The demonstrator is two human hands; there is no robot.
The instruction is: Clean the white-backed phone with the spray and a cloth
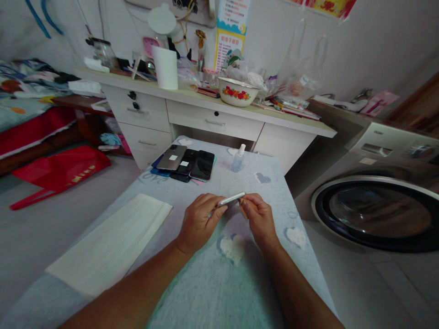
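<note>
A slim, light-edged smartphone (232, 199) is held above the table, seen almost edge-on, so its screen and back are hardly visible. My left hand (200, 218) grips its left end between thumb and fingers. At the phone's right end, my right hand (258, 217) is closed, its fingertips pinched against the corner. Whether anything small sits between those fingertips is hidden. Farther back on the table lie several stacked phones, among them a grey phone (172, 157) and a black phone (203, 165). To their right stands a clear spray bottle (237, 160).
A pale folded cloth or paper sheet (113, 244) lies on the table's left side. Behind the table (206, 292) stands a white desk (195, 114) bearing a flowered enamel bowl (237, 93). A washing machine (373, 155) is at right, a red bag (65, 169) on the floor at left.
</note>
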